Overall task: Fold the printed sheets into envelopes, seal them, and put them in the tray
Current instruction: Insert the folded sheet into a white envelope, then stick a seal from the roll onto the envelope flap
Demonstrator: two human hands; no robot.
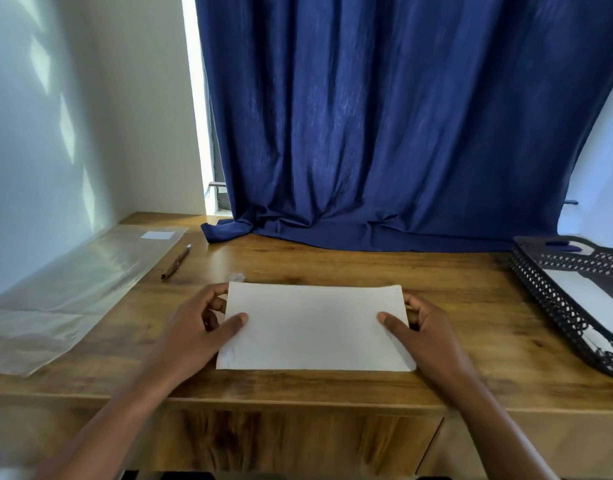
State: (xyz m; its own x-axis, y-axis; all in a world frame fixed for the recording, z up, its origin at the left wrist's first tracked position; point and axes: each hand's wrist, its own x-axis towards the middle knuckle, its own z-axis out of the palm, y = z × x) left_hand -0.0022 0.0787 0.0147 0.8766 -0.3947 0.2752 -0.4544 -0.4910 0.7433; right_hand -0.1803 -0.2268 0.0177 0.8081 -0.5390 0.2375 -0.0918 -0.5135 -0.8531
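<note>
I see the white sheet (315, 329) lying flat at the middle of the wooden bench (367, 268), my left hand (201, 323) pinching its left edge and my right hand (419, 327) pinching its right edge, thumbs on top. The black mesh tray (554, 299) sits well apart at the right, holding white paper; a pen (176, 261) lies far left beside clear plastic sleeves (73, 289).

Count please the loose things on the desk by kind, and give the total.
White paper sheet: 1
Pen: 1
Clear plastic sleeve: 1
Black mesh tray: 1
Small clear object, behind the sheet, too blurred to name: 1
Total: 5
</note>
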